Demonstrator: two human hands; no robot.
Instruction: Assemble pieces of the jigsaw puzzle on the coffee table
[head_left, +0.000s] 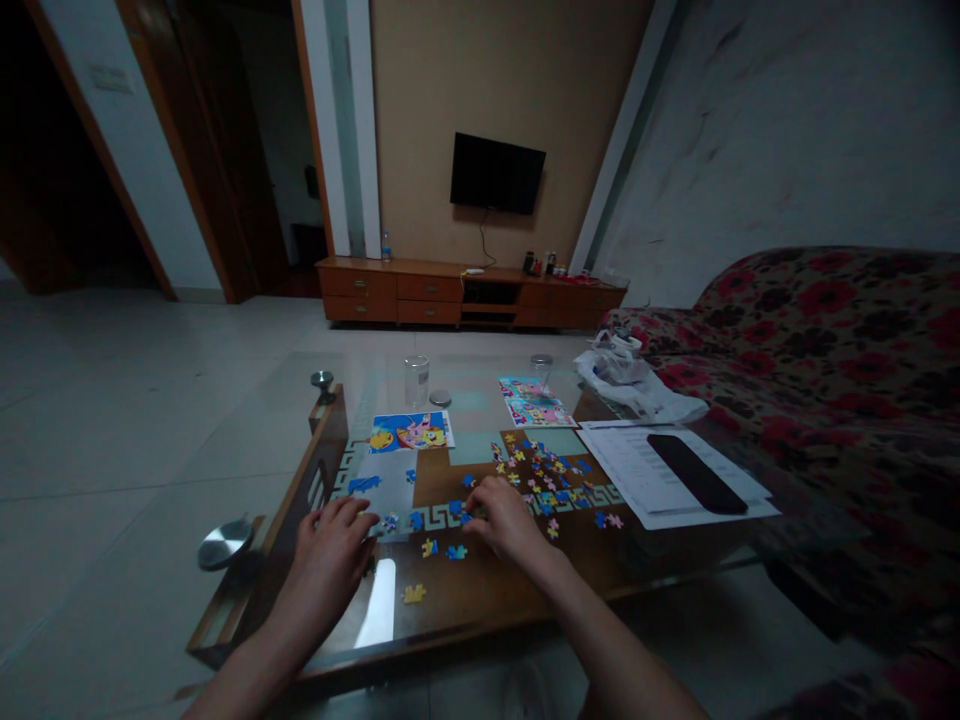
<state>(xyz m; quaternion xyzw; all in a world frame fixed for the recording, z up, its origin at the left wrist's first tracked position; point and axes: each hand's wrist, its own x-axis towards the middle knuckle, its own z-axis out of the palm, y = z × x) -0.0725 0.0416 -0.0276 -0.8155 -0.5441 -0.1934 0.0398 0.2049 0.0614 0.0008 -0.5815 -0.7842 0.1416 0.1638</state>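
My left hand point(334, 545) lies low over the glass table's left side, fingers loosely bent and slightly apart; nothing shows in it. Just beyond its fingertips are a joined blue strip of puzzle pieces point(365, 484) and a loose blue-white puzzle piece point(390, 522). My right hand point(504, 515) has thumb and forefinger closed at a blue puzzle piece point(457, 508), whose edge is partly covered by the fingers. Nearer to me lie a yellow-blue piece point(429, 548), a blue piece point(456, 552) and a yellow piece point(413, 594). A heap of mixed pieces point(551, 465) spreads right of my right hand.
A cartoon picture card point(411, 431) and another printed card point(536, 402) lie farther back. Near them stand a glass jar point(417, 380), a lid point(440, 398) and another glass point(541, 372). Papers point(622, 490), a black phone point(697, 474) and a plastic bag point(637, 385) are rightward.
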